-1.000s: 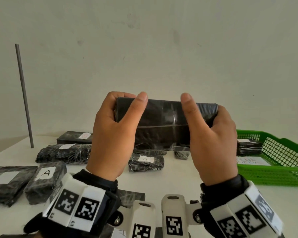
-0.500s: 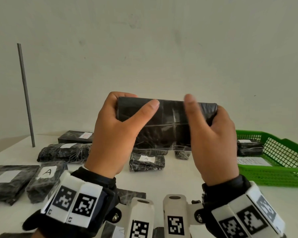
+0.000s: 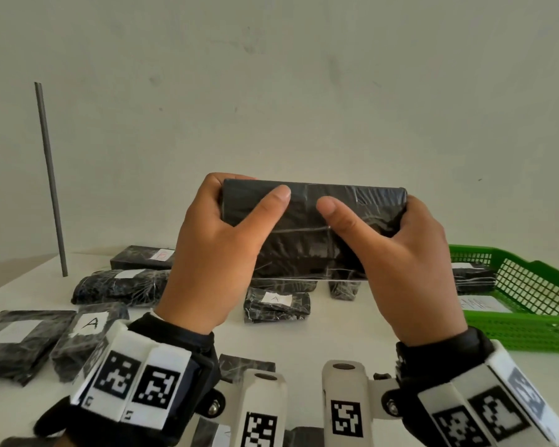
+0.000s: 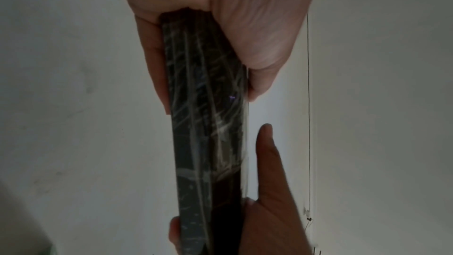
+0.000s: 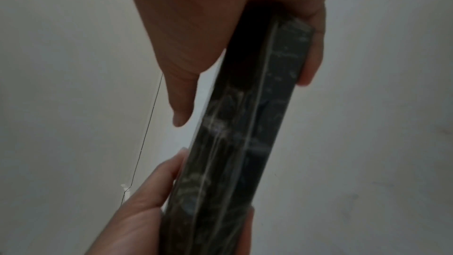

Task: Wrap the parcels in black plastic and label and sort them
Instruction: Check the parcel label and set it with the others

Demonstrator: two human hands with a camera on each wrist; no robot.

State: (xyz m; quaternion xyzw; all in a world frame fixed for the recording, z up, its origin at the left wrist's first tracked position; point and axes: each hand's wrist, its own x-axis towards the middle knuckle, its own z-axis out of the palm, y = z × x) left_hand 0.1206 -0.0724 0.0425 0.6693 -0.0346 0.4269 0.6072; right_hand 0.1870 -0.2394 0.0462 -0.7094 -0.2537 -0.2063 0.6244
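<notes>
I hold a flat parcel [image 3: 304, 246] wrapped in black plastic and clear tape upright above the white table [image 3: 352, 330]. My left hand [image 3: 226, 221] grips its left end, thumb across the front face and fingers behind. My right hand [image 3: 384, 240] grips the right end, its thumb pointing left toward the left thumb. The left wrist view shows the parcel [image 4: 208, 123] edge-on, the left hand [image 4: 220, 16] clamping it. In the right wrist view the right hand [image 5: 196, 26] holds the parcel [image 5: 245, 123] with fingers behind, thumb tip slightly off the face.
Several wrapped black parcels lie on the table under and left of my hands, one with an A label [image 3: 89, 324], another [image 3: 276, 304] in the middle. A green basket [image 3: 530, 330] at the right holds a parcel and paper. A grey rod [image 3: 50, 179] stands at the back left.
Both thumbs slid inward along the parcel's front face toward each other. The right thumb swung from pointing up to pointing left. The parcel stayed raised between the hands.
</notes>
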